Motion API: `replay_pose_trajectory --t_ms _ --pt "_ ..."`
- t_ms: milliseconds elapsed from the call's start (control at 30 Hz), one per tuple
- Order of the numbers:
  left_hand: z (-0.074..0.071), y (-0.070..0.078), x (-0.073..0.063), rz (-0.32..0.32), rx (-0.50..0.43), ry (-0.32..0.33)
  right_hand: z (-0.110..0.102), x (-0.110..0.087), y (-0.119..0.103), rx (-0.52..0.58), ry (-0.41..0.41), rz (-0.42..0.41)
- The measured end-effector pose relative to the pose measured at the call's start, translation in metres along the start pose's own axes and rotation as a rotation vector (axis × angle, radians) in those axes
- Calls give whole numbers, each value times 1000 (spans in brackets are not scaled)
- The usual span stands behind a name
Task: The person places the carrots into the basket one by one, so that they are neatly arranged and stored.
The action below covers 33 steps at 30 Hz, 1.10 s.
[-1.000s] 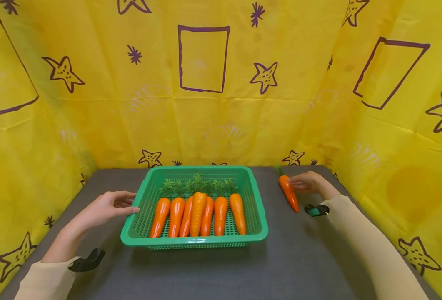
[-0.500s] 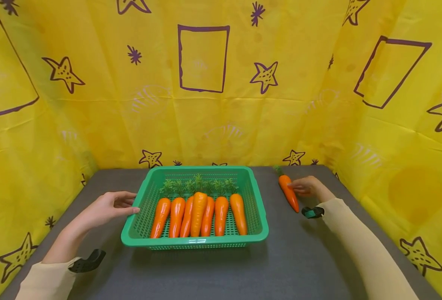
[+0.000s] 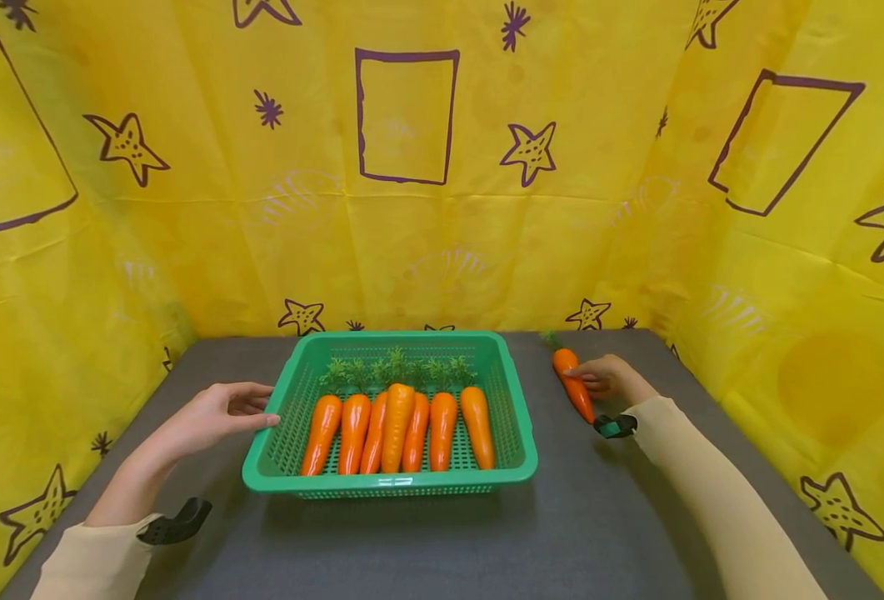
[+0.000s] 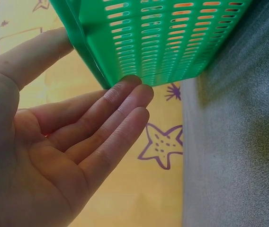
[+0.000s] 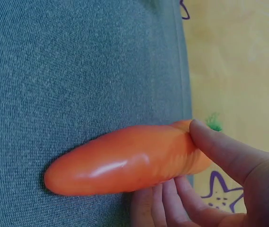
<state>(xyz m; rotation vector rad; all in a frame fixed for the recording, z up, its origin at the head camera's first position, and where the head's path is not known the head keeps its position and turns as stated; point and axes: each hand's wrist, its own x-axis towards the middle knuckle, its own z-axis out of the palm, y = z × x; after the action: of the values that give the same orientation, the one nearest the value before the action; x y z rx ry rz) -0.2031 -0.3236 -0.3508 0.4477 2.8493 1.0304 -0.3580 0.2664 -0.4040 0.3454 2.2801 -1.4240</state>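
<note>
A green plastic basket (image 3: 389, 481) sits on the dark table, holding a row of orange carrots (image 3: 398, 429) with leafy green tops. My left hand (image 3: 217, 419) rests against its left rim, thumb lying over the edge. In the left wrist view the fingers (image 4: 120, 135) stretch out nearly straight beside the basket's slotted wall (image 4: 148, 42). To the basket's right, my right hand (image 3: 606, 379) pinches a single carrot (image 3: 578, 396). Up close, the thumb (image 5: 229, 153) presses on the thick end of this carrot (image 5: 120, 161), with the other fingers under it; its tip points toward me.
Yellow cloth (image 3: 412, 250) with purple drawings encloses the dark grey table (image 3: 412, 550) at the back and both sides. Bare tabletop separates the basket from the single carrot. A black band (image 3: 175, 523) sits at each sleeve cuff.
My right hand has closed on the single carrot and shifted it slightly left, its top end tilting up a little. My left hand and the basket stay put.
</note>
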Motion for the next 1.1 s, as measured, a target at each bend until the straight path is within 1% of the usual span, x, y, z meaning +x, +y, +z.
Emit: replay_pose_trajectory --t_ms 67,233,300,533,700,933,1100 --pt "0 0 0 -10 -4 -1 1 -1 -1 -2 -4 8" --pt "1 0 1 -12 -10 -5 2 -3 -1 -13 3 7" --pt "2 -1 2 -5 -9 -3 1 -4 0 -1 10 9" --pt "1 -1 3 -5 -4 -5 -6 -10 -4 48 -16 24" --pt "1 -1 4 0 0 -3 -7 -13 -9 91 28 41" --pt "-1 -3 3 1 15 2 -7 -24 -20 75 24 -34" --pt "-1 -3 1 0 18 5 -6 -30 -29 85 -21 -71"
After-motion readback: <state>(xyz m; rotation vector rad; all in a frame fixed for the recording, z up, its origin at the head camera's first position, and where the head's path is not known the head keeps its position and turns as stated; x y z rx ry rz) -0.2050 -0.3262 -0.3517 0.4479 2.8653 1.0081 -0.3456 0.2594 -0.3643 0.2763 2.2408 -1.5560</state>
